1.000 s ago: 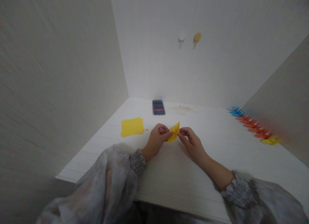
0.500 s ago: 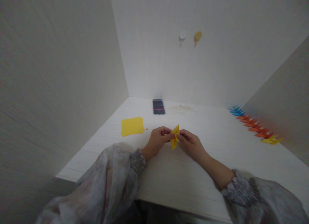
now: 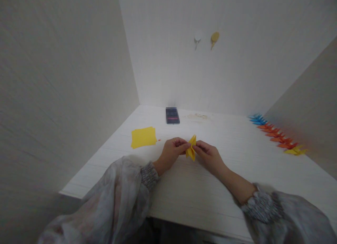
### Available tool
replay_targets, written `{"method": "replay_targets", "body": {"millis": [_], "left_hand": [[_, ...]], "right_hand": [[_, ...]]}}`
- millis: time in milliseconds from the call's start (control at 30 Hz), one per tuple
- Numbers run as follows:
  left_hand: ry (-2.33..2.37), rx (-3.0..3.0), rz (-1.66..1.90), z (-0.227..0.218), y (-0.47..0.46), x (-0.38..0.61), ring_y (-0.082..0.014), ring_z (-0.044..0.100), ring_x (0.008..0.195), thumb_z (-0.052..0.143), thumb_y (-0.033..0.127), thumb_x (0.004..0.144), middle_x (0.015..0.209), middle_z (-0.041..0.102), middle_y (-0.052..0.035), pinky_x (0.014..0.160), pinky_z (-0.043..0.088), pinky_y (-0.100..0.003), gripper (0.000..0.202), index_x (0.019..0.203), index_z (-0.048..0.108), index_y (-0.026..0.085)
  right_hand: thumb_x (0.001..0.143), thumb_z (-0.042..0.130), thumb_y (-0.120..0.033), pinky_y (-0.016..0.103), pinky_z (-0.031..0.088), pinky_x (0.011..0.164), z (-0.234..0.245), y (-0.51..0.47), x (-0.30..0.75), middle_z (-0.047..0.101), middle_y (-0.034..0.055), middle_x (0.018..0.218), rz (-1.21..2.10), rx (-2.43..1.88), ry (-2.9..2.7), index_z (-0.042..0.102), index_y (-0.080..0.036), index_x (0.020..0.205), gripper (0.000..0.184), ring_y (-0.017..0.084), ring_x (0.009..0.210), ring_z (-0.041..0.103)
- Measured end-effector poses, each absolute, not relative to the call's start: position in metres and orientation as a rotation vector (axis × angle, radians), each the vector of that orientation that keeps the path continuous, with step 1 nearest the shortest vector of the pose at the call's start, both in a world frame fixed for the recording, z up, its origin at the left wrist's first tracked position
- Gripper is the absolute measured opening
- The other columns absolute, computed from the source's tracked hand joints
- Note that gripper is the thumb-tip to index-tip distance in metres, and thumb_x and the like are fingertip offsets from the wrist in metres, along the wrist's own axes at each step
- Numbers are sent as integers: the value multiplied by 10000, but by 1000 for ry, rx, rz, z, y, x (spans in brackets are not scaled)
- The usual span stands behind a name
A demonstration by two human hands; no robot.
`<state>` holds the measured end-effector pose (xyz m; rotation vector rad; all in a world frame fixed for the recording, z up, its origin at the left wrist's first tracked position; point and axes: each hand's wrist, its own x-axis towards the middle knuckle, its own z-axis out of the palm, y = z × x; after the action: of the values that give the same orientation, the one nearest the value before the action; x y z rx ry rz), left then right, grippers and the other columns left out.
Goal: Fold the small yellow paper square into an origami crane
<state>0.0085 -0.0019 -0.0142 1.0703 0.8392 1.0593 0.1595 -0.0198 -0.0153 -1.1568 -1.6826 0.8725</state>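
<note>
Between my two hands is a folded piece of yellow origami paper [image 3: 192, 151], with narrow points at its top and bottom. My left hand [image 3: 172, 152] pinches its left side between thumb and fingers; a ring shows on one finger. From the right, my right hand [image 3: 210, 155] grips the other side with thumb and forefinger. The fingertips hide the middle of the paper. To the left of my left hand lies a stack of yellow paper sheets [image 3: 143, 137], with a tiny orange scrap [image 3: 159, 140] beside it.
Along the right wall runs a row of folded paper cranes: blue ones [image 3: 257, 119] at the back, orange ones [image 3: 278, 135], then a yellow one [image 3: 295, 151]. A dark phone-like object [image 3: 172, 116], blurred, lies by the back wall. Two hooks [image 3: 215, 37] are on that wall.
The yellow paper's lower part has spread into two points and its top has parted slightly. Both hands stay nearly in place.
</note>
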Motion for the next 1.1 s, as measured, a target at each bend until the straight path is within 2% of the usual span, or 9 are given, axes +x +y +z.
{"method": "replay_targets", "body": {"millis": [333,600,1100], "left_hand": [[756,1118,1033,-16,-2,7,-97,575,625,701,247,527,708,625,-30,636,451,-236,267,721,584,104],[762,1188,961,-15,-4,8,-99,563,588,709,215,498,667,625,-26,609,446,-240,240,678,594,105],[763,1219,873,-16,-4,8,-87,553,572,688,159,511,661,616,-17,591,446,-221,199,679,599,102]], "right_hand": [[740,520,-307,257,431,656,-21,-18,161,600,15,741,892,-1145,-1674,592,-195,791,143,150,708,548],[761,501,-314,274,423,694,-9,-22,161,571,31,760,717,-1148,-1656,605,-213,747,145,159,743,533],[764,495,-307,262,417,653,-10,-23,160,565,19,714,683,-1150,-1656,605,-199,732,158,148,694,524]]}}
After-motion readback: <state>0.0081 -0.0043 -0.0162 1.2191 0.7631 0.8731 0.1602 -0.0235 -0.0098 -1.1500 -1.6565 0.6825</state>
